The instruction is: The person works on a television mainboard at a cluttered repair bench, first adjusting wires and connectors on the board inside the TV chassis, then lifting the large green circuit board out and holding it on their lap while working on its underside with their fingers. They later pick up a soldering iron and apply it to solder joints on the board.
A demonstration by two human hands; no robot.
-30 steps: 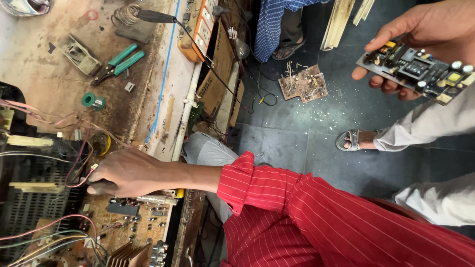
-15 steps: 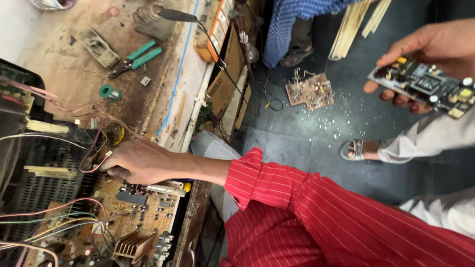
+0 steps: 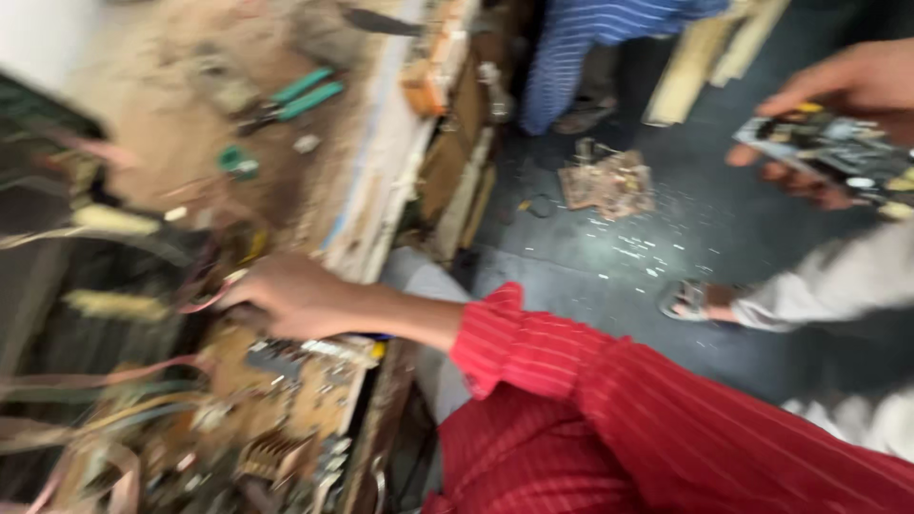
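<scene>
At the far left of the frame I see a dark open chassis (image 3: 57, 286) with loose pink and cream wires (image 3: 114, 376) trailing across it, all smeared by motion blur. Just right of it, low in the frame, lies a brown circuit board (image 3: 286, 400) crowded with parts. My left hand (image 3: 286, 295), in a red striped sleeve (image 3: 533, 347), rests at the top edge of that board among the wires; its fingers are curled, but I cannot tell whether they pinch a wire. Above it, on the dusty workbench (image 3: 190, 133), lie green-handled pliers (image 3: 295, 95) and a small green roll (image 3: 233, 164). Centre right, on the dark floor (image 3: 590, 276), sits a scrap circuit board (image 3: 609, 181). At the upper right my right hand (image 3: 843, 105) grips a small dark circuit board (image 3: 819, 148), thumb on top, fingers under. The hands are well apart. Below it shows another person's sandalled foot (image 3: 690, 300).
</scene>
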